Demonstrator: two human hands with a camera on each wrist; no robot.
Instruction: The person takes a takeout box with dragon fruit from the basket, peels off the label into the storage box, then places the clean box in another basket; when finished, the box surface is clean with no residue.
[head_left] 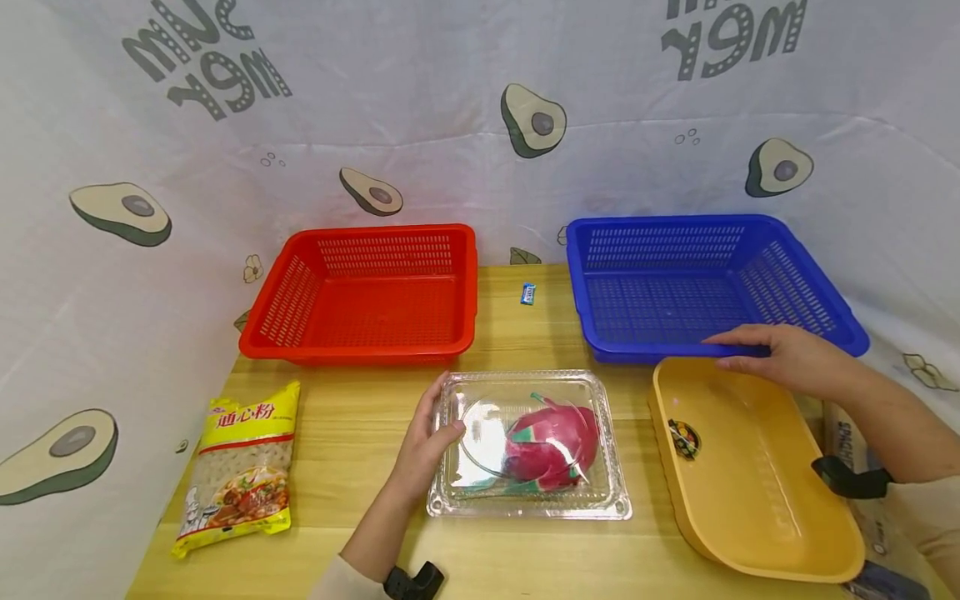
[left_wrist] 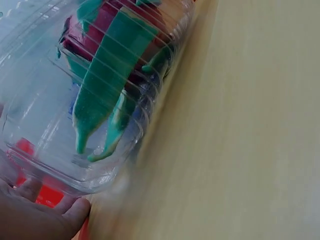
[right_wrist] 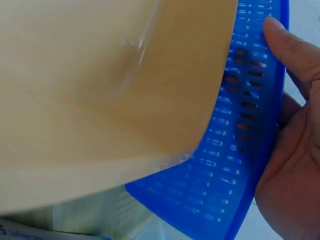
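A clear plastic clamshell box [head_left: 480, 392] lies in the middle of the table, with a pink dragon fruit [head_left: 558, 442] with green scales inside it. My left hand [head_left: 420, 454] grips the box by its left side, thumb over the lid. At the right, my right hand [head_left: 806, 360] holds the front wall of a blue basket [head_left: 667, 348]; its fingers show behind the slots in the right wrist view. Right below that hand is a yellow tray [head_left: 750, 467], its far edge against the basket's front.
A red basket [head_left: 390, 350] stands at the back left. A yellow bag of macaroni [head_left: 243, 467] lies at the left. Between the baskets sits a small blue packet [head_left: 528, 293]. Partly under the tray's right side is a spaghetti pack [head_left: 881, 525].
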